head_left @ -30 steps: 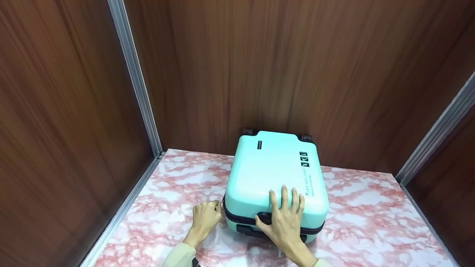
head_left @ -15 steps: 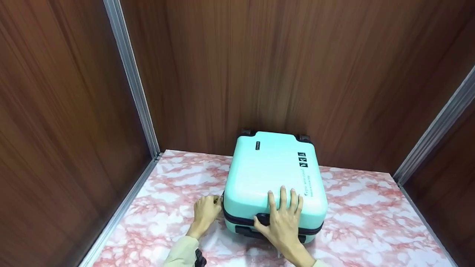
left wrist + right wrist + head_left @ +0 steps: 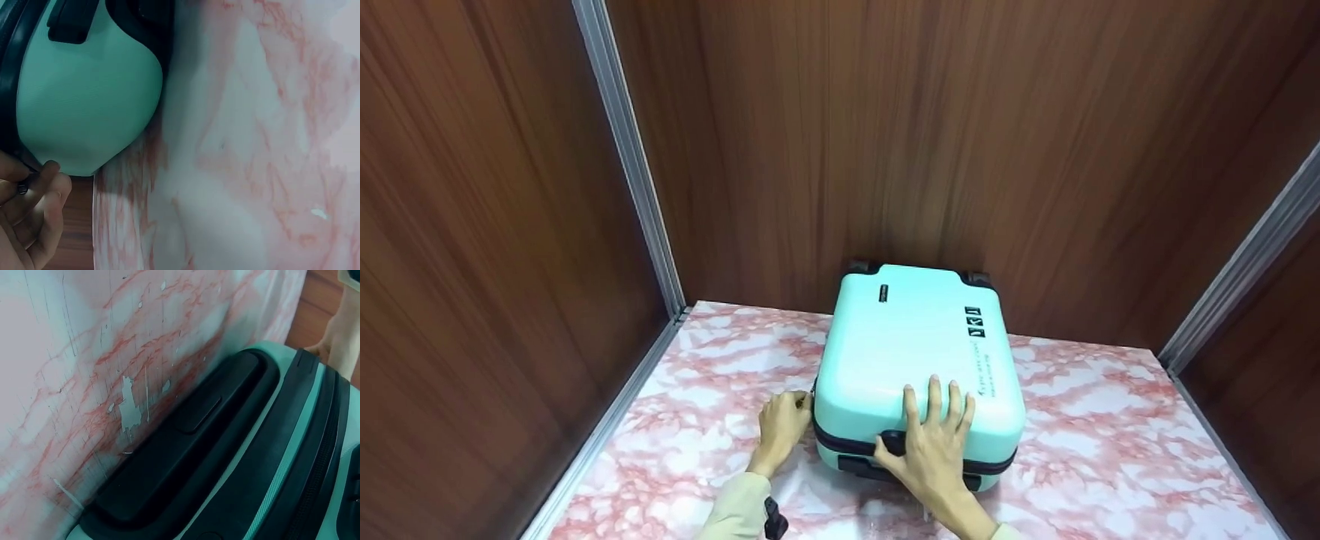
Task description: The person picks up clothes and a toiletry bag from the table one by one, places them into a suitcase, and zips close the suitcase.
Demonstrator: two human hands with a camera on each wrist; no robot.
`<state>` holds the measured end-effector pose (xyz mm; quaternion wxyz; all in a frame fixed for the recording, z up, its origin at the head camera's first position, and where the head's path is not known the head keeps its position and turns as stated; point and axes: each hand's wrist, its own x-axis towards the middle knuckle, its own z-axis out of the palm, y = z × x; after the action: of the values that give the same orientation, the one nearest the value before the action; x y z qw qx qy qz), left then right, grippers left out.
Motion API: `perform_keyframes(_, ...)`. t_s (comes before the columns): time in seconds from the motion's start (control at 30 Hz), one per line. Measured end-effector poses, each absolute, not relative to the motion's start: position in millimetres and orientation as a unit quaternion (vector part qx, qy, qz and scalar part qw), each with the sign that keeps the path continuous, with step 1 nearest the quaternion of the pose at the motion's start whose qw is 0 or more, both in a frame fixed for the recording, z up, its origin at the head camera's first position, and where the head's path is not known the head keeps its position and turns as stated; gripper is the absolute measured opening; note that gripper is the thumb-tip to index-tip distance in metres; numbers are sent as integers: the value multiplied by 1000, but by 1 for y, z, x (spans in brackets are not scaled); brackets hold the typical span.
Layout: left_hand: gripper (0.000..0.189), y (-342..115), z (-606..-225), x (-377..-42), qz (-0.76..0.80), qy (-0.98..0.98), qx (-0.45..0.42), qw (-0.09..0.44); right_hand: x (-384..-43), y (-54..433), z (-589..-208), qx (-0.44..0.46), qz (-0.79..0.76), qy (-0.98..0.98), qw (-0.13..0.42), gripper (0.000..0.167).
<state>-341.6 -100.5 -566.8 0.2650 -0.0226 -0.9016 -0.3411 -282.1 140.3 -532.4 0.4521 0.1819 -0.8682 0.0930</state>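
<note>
Nearest the person, a pale sleeve (image 3: 737, 506) is leading to the left hand and the bare right wrist is rising toward the suitcase. The right hand (image 3: 936, 450) is resting on the suitcase's near edge, its fingers lying straight and spread over the shell, its thumb sitting beside a black lock-like fitting (image 3: 893, 441). The left hand (image 3: 783, 427) is curling at the left side, pinching what is looking like a zip pull (image 3: 22, 188) between thumb and fingers.

The mint-green suitcase (image 3: 907, 337) is lying flat on the marbled bench (image 3: 720, 375), its side handle (image 3: 169, 444) facing the person and the zip track (image 3: 318, 486) running round its side. The step in hand seems to be working the zip while the right hand is steadying the shell; whether it is opening or closing, I cannot tell. The next move probably calls for a steady draw parallel to the seam, the right hand bracing against sliding.

Farther off, the wheels (image 3: 977, 279) are pointing toward the wood-grain wall (image 3: 810, 150).
</note>
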Motion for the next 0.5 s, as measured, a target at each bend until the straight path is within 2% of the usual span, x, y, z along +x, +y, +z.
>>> perform_keyframes(0.23,18,-99,-570,-339,-345,-901,-16,264,-282,141,-532,191,107,-868,445,87)
perform_keyframes(0.5,35,-98,-576,-331,-328,-898,-37,292,-281,147,-531,208,118,-864,443,87)
